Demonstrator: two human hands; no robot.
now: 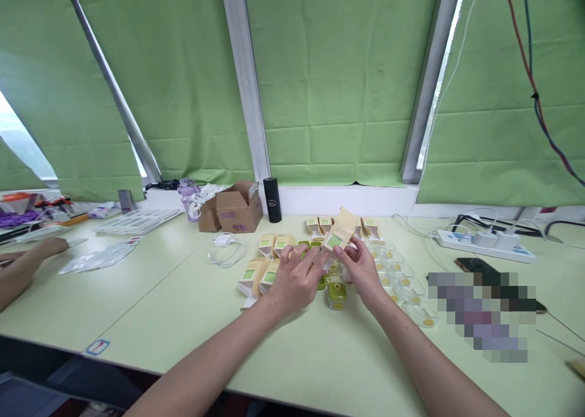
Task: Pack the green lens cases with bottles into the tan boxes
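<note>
Both my hands meet over the middle of the pale green table [320,356]. A small tan carton with a green label [339,231] is tilted up between them. My right hand [361,269] pinches its lower edge. The carton's bottom corner sits in the closed fingers of my left hand [295,278]. Beneath the hands lie small green-lidded jars [337,295]. Several closed tan cartons [261,269] lie to the left and more stand behind [320,224]. A row of clear plastic trays [402,283] runs to the right.
A brown cardboard box [238,208], a black cylinder [272,200], a purple bottle [187,196] and a white cable [226,247] sit toward the back. A power strip [484,244] and a phone [475,266] lie right. Another person's hand [46,247] rests at the far left near plastic bags [98,257].
</note>
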